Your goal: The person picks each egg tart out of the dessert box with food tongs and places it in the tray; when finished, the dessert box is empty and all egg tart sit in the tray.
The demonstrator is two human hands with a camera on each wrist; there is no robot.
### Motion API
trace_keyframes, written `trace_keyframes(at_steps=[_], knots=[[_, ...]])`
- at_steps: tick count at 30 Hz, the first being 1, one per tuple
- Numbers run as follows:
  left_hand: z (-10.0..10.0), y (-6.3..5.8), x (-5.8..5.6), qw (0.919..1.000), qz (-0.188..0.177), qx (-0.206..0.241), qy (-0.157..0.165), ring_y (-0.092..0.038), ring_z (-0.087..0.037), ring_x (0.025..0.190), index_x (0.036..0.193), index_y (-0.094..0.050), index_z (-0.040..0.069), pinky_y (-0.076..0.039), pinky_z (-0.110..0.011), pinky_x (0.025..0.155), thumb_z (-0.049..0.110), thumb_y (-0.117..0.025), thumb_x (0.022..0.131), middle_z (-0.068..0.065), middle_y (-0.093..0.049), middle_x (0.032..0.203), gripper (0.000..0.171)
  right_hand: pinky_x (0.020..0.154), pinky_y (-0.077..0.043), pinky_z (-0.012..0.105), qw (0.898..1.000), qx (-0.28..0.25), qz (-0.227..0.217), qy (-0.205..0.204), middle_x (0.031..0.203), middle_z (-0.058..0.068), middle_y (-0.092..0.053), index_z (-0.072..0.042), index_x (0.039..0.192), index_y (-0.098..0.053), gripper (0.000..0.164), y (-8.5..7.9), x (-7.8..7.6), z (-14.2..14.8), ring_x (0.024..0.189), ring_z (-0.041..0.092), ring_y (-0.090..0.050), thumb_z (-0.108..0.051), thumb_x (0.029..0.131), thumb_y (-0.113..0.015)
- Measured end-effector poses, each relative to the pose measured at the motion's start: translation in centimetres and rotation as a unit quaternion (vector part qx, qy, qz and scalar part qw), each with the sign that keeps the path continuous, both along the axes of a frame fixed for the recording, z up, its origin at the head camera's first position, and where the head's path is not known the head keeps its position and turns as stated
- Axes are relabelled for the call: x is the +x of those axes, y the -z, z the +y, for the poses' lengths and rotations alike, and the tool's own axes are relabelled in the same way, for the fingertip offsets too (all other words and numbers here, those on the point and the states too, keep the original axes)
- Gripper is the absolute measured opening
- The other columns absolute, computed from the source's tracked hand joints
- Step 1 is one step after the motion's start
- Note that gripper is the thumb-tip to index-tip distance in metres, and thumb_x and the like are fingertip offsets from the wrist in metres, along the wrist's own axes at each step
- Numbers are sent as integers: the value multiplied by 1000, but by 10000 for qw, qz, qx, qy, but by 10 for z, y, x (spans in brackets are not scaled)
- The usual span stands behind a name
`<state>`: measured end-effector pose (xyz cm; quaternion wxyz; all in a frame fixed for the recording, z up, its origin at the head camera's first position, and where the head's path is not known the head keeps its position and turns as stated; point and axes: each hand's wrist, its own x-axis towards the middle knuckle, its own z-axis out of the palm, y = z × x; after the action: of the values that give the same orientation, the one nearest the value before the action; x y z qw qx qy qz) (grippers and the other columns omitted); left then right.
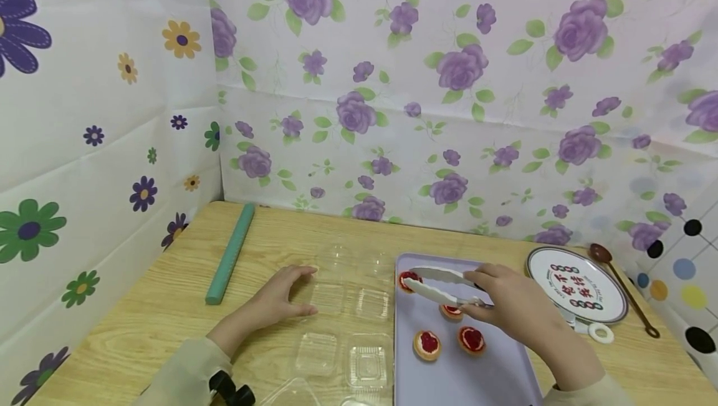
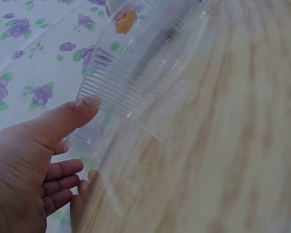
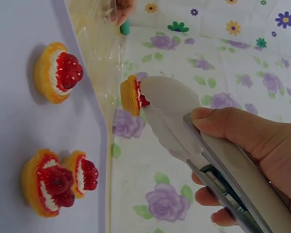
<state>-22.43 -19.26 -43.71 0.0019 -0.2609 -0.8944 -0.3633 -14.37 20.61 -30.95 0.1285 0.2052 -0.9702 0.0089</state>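
Observation:
My right hand [image 1: 518, 303] grips a pair of tongs [image 3: 172, 119] with pale tips and metal edges. At the tips a small fruit tart [image 3: 131, 95] is held, above the lilac tray's [image 1: 488, 387] far left corner. Several more tarts [image 1: 427, 345] with red topping and white cream sit on that tray. My left hand [image 1: 275, 300] is spread at the left side of a clear plastic container [image 1: 373, 303]. In the left wrist view its thumb touches the ribbed wall [image 2: 111, 85], and the other fingers are loosely bent; the index finger is partly hidden.
Several clear boxes [image 1: 367, 365] stand left of the tray. A green roll [image 1: 230, 256] lies at the table's left. On the right are a white plate [image 1: 578, 284] with red lettering, a brown long-handled spoon [image 1: 625, 287] and a white ring-ended handle [image 1: 600, 332]. Patterned sheets [image 1: 359, 82] hang behind.

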Motion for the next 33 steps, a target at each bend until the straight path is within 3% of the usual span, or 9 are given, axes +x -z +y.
trace_keyframes(at_steps=[6,18,33], knots=[[0,1,-1,10000,14,-40,-19,-53,-29,116,140,-45,5,-44,-53,98,37,-78,78,-8,-57,121,78,60,-54,32,10000,3,-56,58,104,3,-70,-10,111,-71,50,9,3,8,87,19,-67,-40,72,-81],[0,3,-1,10000,38,-36,-20,-53,-27,116,140,-45,6,-44,-52,99,37,-79,77,-6,-57,121,78,73,-56,38,9997,-62,-228,11,100,2,-70,-7,109,-71,49,26,3,20,89,19,-67,-39,72,-81],[-1,3,-1,10000,41,-54,-42,-53,-29,116,140,-45,6,-44,-53,99,37,-79,77,-7,-58,121,78,65,-54,33,9996,33,-144,220,98,-1,-70,-10,108,-72,49,41,8,28,80,15,-67,-42,72,-80]])
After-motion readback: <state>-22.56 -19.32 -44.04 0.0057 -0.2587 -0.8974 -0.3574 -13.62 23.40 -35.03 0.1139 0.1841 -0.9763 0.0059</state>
